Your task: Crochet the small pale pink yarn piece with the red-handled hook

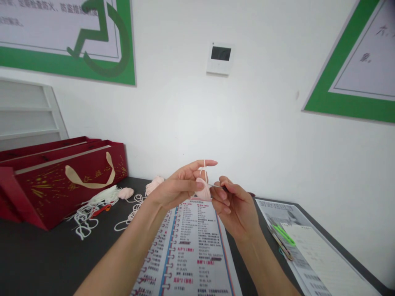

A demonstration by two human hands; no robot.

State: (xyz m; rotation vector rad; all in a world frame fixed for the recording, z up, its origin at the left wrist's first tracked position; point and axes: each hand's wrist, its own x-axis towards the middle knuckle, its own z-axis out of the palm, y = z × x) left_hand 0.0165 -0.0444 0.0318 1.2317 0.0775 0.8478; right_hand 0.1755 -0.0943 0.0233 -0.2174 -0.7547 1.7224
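My left hand (180, 185) pinches a small pink crocheted piece (203, 190) between thumb and fingers. Its forefinger is stretched out with a strand of pink yarn (204, 164) looped over it. My right hand (234, 203) is closed on a thin metal crochet hook (216, 186), whose tip meets the pink piece. Both hands hover above a spiral-bound printed sheet (191, 250) lying on the dark table (55, 255).
Red gift bags (55, 176) with gold handles stand at the left. Loose white yarn (92, 207) and pink yarn balls (154, 184) lie beside them. Papers (317, 255) and green-handled scissors (282, 235) rest at the right. A white wall rises just behind the table.
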